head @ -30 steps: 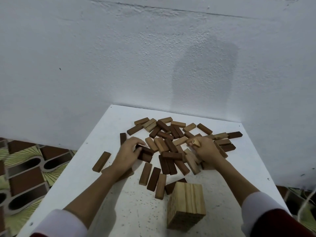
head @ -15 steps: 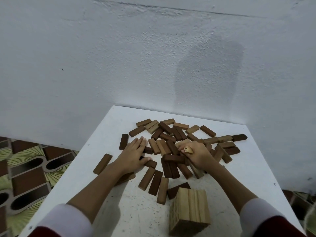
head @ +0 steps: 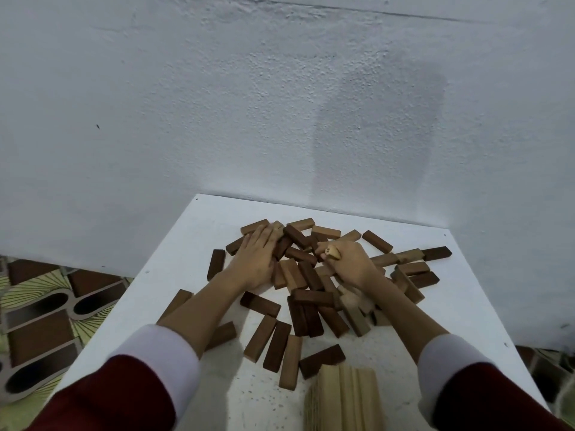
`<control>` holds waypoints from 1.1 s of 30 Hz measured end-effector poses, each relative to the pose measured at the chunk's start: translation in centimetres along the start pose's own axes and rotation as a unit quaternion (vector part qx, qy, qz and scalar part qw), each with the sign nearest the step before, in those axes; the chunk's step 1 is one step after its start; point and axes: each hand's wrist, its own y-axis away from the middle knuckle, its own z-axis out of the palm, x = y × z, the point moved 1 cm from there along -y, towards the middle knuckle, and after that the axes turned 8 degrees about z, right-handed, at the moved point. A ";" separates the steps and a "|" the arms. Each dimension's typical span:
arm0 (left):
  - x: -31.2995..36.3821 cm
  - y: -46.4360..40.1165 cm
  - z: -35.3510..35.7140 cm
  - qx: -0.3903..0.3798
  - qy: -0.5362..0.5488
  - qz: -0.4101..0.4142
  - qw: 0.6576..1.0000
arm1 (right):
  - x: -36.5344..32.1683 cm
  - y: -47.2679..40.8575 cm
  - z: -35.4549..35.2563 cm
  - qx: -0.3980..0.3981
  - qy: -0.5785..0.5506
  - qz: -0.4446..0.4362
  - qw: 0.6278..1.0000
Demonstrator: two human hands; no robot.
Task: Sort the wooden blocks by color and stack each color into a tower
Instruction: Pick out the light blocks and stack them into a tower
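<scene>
From my head camera I look down on the white table [head: 174,275], set against a pale wall [head: 217,104], with the heap of wooden blocks [head: 311,275] scattered across its middle — dark brown, mid brown and pale ones lying mixed and crossing each other. My left hand [head: 256,259] lies flat on the far left part of the heap, fingers straight and together, pressing on the blocks and holding none. My right hand [head: 348,262] sits to its right over the middle of the heap, fingers curled around a pale block [head: 332,252] whose end pokes out by my thumb. At the near edge, right of centre, stands a tower of pale blocks [head: 345,399], apart from both hands. One dark block [head: 216,264] lies alone to the left, near my left wrist — patterned floor tiles [head: 40,321] show beyond the table's left side.
</scene>
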 end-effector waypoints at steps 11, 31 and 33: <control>-0.2 -1.5 1.2 -0.030 0.048 0.022 0.998 | 2.9 0.6 0.6 0.000 -0.014 -0.088 0.996; 3.3 -0.2 1.9 0.148 0.056 0.196 0.968 | 2.4 1.3 1.1 0.060 0.004 -0.058 0.997; 4.2 -1.0 2.0 0.118 0.035 0.233 0.965 | 2.2 1.4 1.1 0.066 -0.014 -0.057 0.996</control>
